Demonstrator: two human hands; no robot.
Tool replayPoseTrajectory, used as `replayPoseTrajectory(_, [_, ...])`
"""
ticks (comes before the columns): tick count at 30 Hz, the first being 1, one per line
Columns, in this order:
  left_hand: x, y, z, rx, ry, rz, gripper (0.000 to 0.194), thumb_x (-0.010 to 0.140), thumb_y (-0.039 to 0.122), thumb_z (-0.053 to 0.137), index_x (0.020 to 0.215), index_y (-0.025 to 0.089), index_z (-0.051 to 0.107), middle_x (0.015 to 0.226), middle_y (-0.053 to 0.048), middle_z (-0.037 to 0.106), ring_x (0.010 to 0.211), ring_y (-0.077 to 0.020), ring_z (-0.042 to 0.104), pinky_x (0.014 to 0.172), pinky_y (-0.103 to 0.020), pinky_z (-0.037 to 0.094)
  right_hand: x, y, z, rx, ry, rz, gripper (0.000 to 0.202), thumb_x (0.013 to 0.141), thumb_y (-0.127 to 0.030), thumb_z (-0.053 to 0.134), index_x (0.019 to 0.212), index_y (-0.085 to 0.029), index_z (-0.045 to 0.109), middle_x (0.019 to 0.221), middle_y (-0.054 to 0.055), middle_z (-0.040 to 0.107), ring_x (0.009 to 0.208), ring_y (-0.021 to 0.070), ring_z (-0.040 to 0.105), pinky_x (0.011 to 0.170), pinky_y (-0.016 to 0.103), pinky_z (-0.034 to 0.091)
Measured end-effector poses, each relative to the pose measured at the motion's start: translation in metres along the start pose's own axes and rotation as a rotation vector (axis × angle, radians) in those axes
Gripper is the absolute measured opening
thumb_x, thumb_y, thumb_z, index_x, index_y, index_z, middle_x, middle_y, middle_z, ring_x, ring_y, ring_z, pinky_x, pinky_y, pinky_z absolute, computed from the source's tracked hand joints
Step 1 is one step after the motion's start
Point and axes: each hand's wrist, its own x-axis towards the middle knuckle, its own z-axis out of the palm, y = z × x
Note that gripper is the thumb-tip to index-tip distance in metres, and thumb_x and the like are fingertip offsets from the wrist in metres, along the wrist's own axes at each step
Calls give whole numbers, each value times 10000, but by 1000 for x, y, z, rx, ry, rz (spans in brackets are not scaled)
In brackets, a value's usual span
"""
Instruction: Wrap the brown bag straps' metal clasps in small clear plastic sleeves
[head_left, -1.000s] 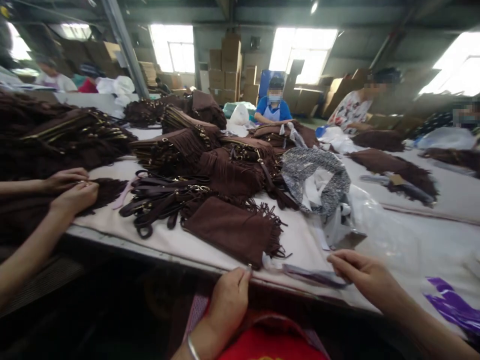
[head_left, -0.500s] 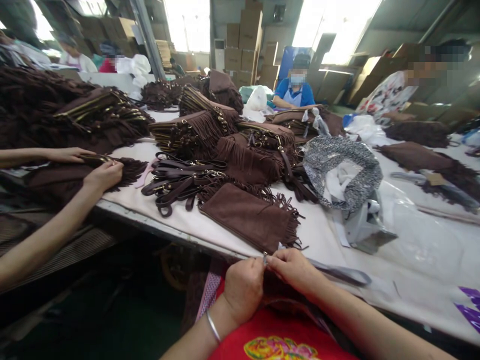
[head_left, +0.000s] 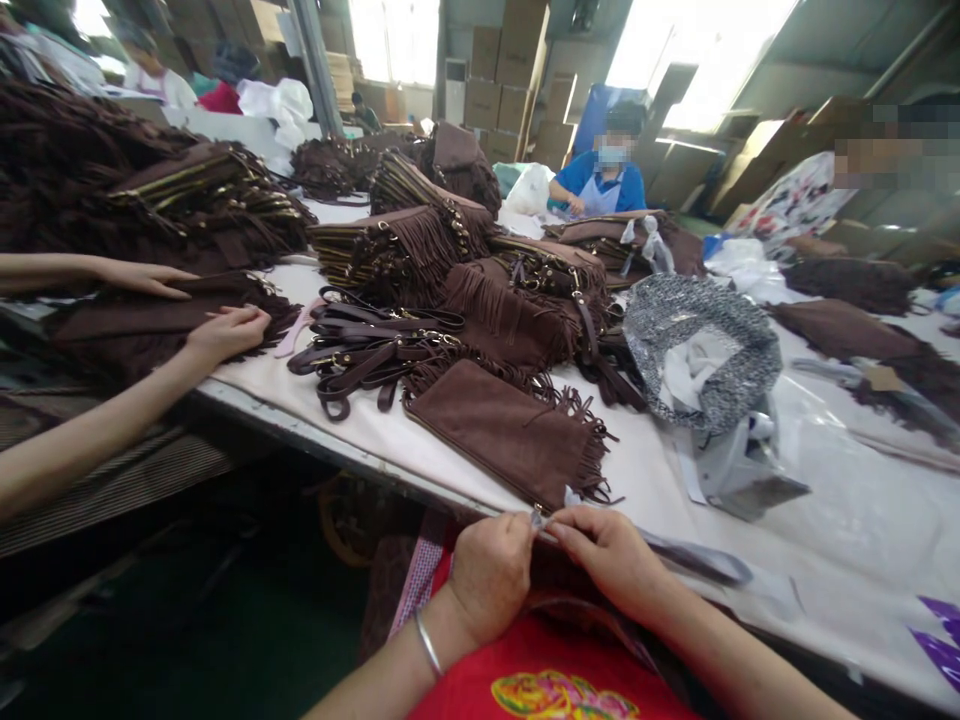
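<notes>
A brown fringed suede pouch (head_left: 502, 425) lies flat at the table's front edge, its zipped side towards me. My left hand (head_left: 491, 570), with a silver bangle on the wrist, is closed in a fist just below the pouch's near corner. My right hand (head_left: 604, 550) pinches beside it, fingertips almost touching the left. Between them shows a small whitish strip (head_left: 537, 520), close against the zipper end. Fingers partly hide it. Behind the pouch lie a bundle of dark brown straps (head_left: 375, 345) and a stack of fringed pouches (head_left: 382, 255).
To the right, a grey knitted item (head_left: 697, 350) sits on a box on the pale-covered table (head_left: 637, 470), with clear plastic near it. At left, a co-worker's hands (head_left: 225, 330) rest on another brown pouch. A person in blue (head_left: 604, 185) sits across the table.
My two hands stay together at the pouch's corner, the right fingers slightly farther from the left. The co-worker's hands at left have moved apart on their pouch. The view has shifted slightly.
</notes>
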Motion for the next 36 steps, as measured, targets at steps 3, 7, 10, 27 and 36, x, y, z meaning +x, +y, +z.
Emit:
replayPoseTrajectory(3, [-1,-1,1,-5,-1,2,179,918,130,388,867,191,548,765,-49,638,680,-175,594,595,-273,426,4,-5,2,0,-16,-8,258,825,-318,513,743,-195,723,713,7,700,711,189,601,664,258,436])
replayPoseTrajectory(7, [-2,-1,3,-2,1,-7,140,905,140,417,891,200,542,784,-42,641,681,-183,588,592,-275,435,7,-10,1,16,-33,4,256,810,-325,526,792,-197,747,747,17,719,727,199,614,686,271,453])
replayPoseTrajectory(10, [-2,-1,4,8,-4,-13,118,892,141,439,885,209,535,776,-33,636,663,-189,577,573,-282,428,7,-12,0,15,-41,22,251,784,-346,549,775,-193,749,703,15,702,677,187,595,646,264,446])
replayPoseTrajectory(27, [-4,-4,9,68,-15,45,96,882,162,463,909,192,550,779,-56,617,696,-192,583,591,-286,432,27,8,9,-128,22,272,390,764,-422,583,449,-192,561,390,-24,454,392,97,365,406,244,251])
replayPoseTrajectory(36, [-5,-3,11,101,-15,9,99,916,183,434,928,188,533,763,-47,624,677,-198,593,586,-291,440,33,5,6,-189,-15,304,352,734,-371,619,437,-183,609,381,-5,489,393,105,396,401,246,257])
